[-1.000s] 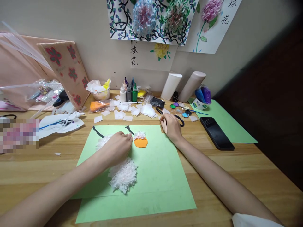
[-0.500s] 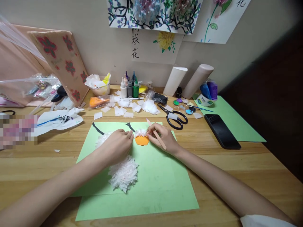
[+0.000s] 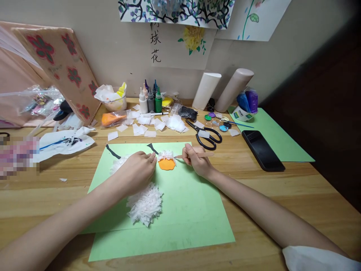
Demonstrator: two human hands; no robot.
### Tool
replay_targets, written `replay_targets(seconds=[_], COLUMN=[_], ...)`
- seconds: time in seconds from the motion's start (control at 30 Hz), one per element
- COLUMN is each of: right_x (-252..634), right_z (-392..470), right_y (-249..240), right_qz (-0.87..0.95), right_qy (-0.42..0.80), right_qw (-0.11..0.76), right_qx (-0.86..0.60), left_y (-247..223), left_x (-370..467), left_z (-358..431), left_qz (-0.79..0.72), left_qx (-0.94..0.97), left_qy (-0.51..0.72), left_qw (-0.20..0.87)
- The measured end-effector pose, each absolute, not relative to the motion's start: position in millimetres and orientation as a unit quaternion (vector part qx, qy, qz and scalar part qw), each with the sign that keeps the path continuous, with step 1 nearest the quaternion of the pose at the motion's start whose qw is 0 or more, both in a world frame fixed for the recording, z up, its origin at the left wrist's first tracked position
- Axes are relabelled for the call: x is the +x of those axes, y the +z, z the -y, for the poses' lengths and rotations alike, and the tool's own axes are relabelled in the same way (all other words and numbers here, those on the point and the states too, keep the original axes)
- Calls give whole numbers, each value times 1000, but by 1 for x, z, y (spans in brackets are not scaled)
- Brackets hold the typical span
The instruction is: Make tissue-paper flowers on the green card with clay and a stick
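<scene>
My left hand (image 3: pixel 138 169) lies palm down on the green paper (image 3: pixel 194 203), fingers stretched flat, covering part of a fluffy white tissue shape. White tissue tufts (image 3: pixel 145 205) stick out below it. My right hand (image 3: pixel 196 160) pinches a slim wooden craft stick (image 3: pixel 207 154) held almost level. Its thin tip is at the right edge of a small white tissue clump (image 3: pixel 166 155), just above a flat orange piece (image 3: pixel 166 164). Two dark strips, one at the upper left (image 3: pixel 113 151) and one beside my left fingertips (image 3: pixel 152 148), rest on the paper.
Behind the paper are black-handled scissors (image 3: pixel 207 136), loose white paper squares (image 3: pixel 175 124), paint bottles (image 3: pixel 150 101) and a plastic bowl (image 3: pixel 113 101). A phone (image 3: pixel 263 150) lies at the right, partly on another green sheet (image 3: pixel 293 148). A flowered cardboard panel (image 3: pixel 64 71) leans at the left.
My right hand has drawn back slightly from the small white clump and turned the stick from steeply slanted to nearly level, its tip now at the clump. The camera view has shifted slightly.
</scene>
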State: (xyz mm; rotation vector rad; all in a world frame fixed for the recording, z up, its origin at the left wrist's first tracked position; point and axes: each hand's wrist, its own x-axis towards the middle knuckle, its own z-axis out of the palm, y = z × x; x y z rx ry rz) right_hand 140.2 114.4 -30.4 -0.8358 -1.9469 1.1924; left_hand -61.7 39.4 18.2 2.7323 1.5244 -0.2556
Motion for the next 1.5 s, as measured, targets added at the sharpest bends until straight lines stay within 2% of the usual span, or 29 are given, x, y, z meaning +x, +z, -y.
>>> replay_targets(seconds=[0.47, 0.7, 0.93, 1.03, 1.2, 1.5], right_x=[139, 138, 137, 138, 140, 137], right_z=[-113, -115, -119, -118, -116, -114], right_y=[-31, -33, -34, -34, -34, -31], right_qz=[767, 793, 746, 724, 723, 738], right_qy=[441, 424, 516, 530, 487, 492], right_qw=[372, 344, 295, 318, 375, 342], right_qx=[-283, -269, -300, -307, -315, -311], left_y=[16, 15, 17, 18, 18, 16], left_x=[-61, -62, -61, -61, -61, -61], left_z=[-40, -40, -40, -40, -40, -40], left_qz=[-488, -487, -485, -485, -483, -490], left_qx=[869, 868, 869, 869, 870, 868], left_qy=[-86, -92, -97, -100, -100, -87], left_qw=[-8, -16, -16, -15, -9, -8])
